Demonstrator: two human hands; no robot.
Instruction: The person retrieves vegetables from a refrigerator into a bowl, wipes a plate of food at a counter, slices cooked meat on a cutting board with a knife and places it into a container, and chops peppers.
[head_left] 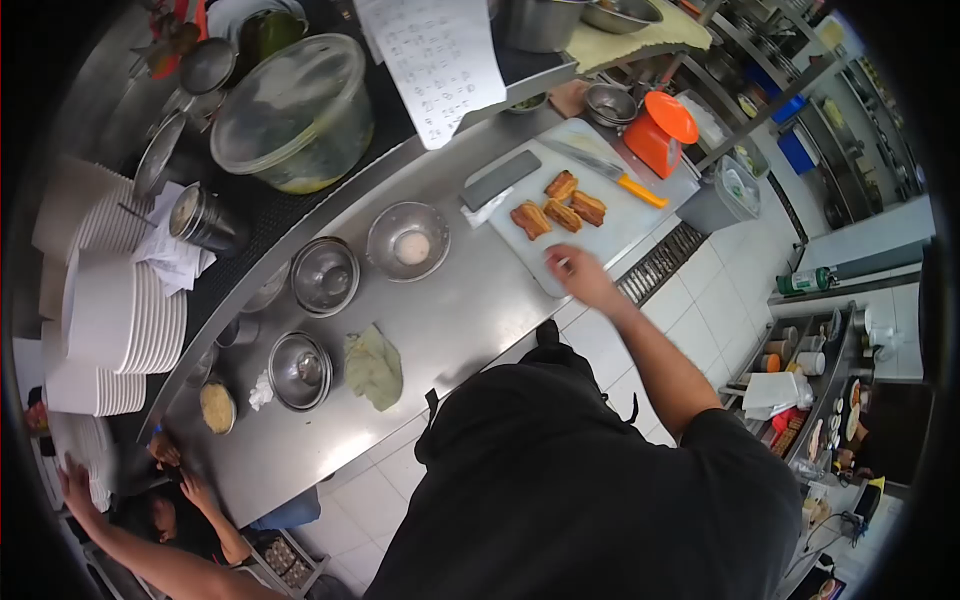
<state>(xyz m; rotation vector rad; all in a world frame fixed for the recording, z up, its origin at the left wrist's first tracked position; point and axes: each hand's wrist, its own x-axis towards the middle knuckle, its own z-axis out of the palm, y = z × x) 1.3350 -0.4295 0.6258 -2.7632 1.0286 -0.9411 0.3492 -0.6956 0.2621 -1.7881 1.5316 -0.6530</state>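
Note:
My right hand (580, 277) is over the near edge of a white cutting board (622, 232), fingers loosely bent and apart, with nothing visible in them. Just beyond it lie several browned pieces of meat (562, 214), which look like roasted pork belly. A knife with a yellow handle (642, 190) rests along the board's far right side. On its left part is a dark grey flat block (501, 179). Far to the left, my left hand (76, 484) reaches out with fingers spread beside a stack of white plates (80, 440).
Metal bowls (325, 275) and a green cloth (373, 366) sit on the steel counter (450, 335). An orange scale (663, 133) stands behind the board. More white plates (125, 310) and a lidded plastic tub (295, 115) occupy the raised shelf. Another person's hand (198, 492) is near the counter's left end.

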